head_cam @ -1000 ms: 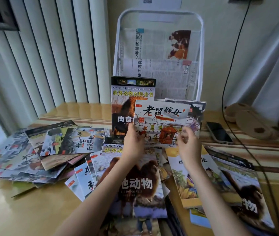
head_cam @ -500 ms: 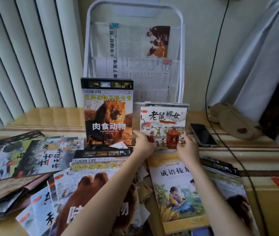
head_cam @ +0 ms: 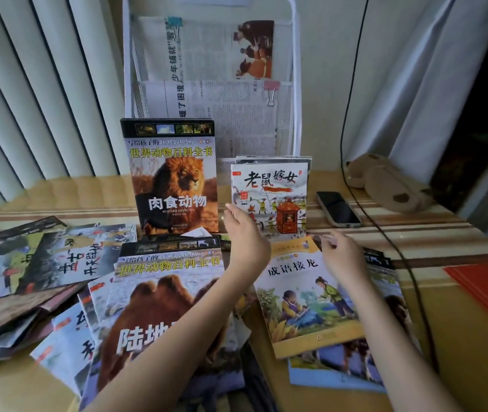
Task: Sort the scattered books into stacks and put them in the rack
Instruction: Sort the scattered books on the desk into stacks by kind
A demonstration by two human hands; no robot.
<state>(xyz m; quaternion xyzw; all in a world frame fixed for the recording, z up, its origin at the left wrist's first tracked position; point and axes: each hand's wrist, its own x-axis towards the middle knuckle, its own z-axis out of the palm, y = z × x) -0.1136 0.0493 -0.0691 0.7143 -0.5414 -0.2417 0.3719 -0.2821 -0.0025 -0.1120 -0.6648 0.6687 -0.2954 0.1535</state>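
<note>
I've just let go of the small white picture book with a red sedan chair (head_cam: 269,197); it now stands at centre frame, leaning against the white wire rack (head_cam: 294,84). My left hand (head_cam: 244,233) and right hand (head_cam: 342,255) have released fingers, ready for the next scattered book.

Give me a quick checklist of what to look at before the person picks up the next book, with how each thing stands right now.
1. Left hand free: ok, fingers straight, beside the small picture book, holding nothing.
2. Right hand free: ok, fingers relaxed above the yellow storybook.
3. Small picture book standing by itself: ok, upright in front of the white rack; what props it from behind cannot be told.
4. Lion book upright: ok, standing left of the small picture book.
5. Books left to sort: not ok, the camel book and many others lie scattered on the table.
6. Room in the rack: cannot tell, newspapers fill its upper pockets.
</note>
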